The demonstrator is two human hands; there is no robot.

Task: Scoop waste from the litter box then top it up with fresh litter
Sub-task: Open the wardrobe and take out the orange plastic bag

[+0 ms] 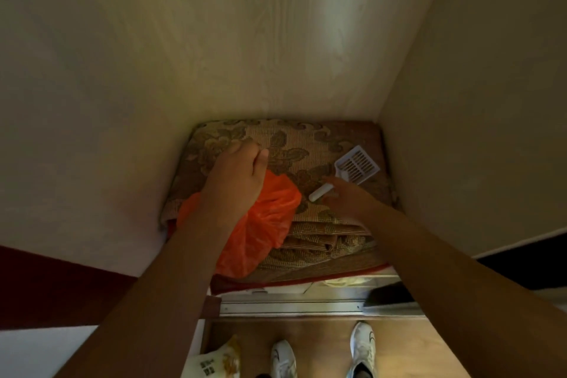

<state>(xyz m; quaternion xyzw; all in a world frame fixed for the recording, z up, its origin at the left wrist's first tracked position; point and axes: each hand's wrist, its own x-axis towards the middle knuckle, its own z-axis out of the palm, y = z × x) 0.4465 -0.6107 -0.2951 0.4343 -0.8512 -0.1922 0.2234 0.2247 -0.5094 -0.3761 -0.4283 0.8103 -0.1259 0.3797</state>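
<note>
The left hand (pixel 237 175) gripped a crumpled orange plastic bag (pixel 264 224) on the folded floral woven cushion (pixel 306 144). The right hand (pixel 343 196) pinched the handle of a white slotted plastic litter scoop (pixel 356 166) near the cushion's right edge.

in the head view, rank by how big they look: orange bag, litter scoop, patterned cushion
1. patterned cushion, clearly the largest.
2. orange bag, partly hidden under the left hand.
3. litter scoop, smallest; the right hand is at its handle.
</note>
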